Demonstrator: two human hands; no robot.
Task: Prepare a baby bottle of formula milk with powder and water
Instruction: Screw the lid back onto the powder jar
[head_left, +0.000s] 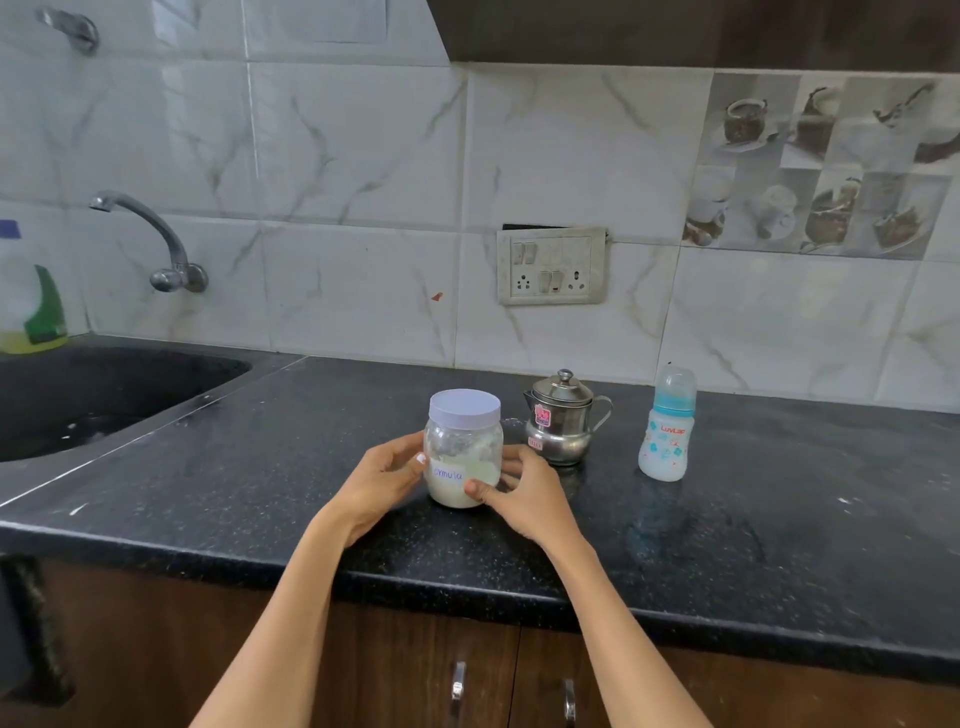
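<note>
Two bare forearms come up from the bottom edge, over the brown cabinet doors (395, 670) w/ metal handles, to the black speckled counter (779, 545).

L to R: far left, a clear bottle w/ green label (31, 306) stands at the wall behind the dark sink (104, 395); a chrome tap (156, 239) juts from the marble-look tiles above it.

Mid-counter, the formula jar (464, 452) stands upright, white lid (465, 406) on, pale powder filling roughly the lower half, handwritten label facing the camera, partly covered. Left hand (384, 483) grips the jar's left side, fingers curled round it, thumb on the front by the label. Right hand (524, 499) grips the right side, thumb pressed on the lower front, fingers wrapped behind. Both hands are clamped on the jar, one each side, not touching each other. Can't tell if the jar base rests on the counter or is just lifted.

Just behind-right of the jar, near the right hand, a small steel lidded pot (563, 421) w/ handle and a pink sticker. Further right, well apart from the jar, the baby bottle (667, 426) stands upright w/ blue ring and clear cap on.

On the wall behind, a switch/socket plate (551, 266); top right, tiles w/ cup and dessert pics.
</note>
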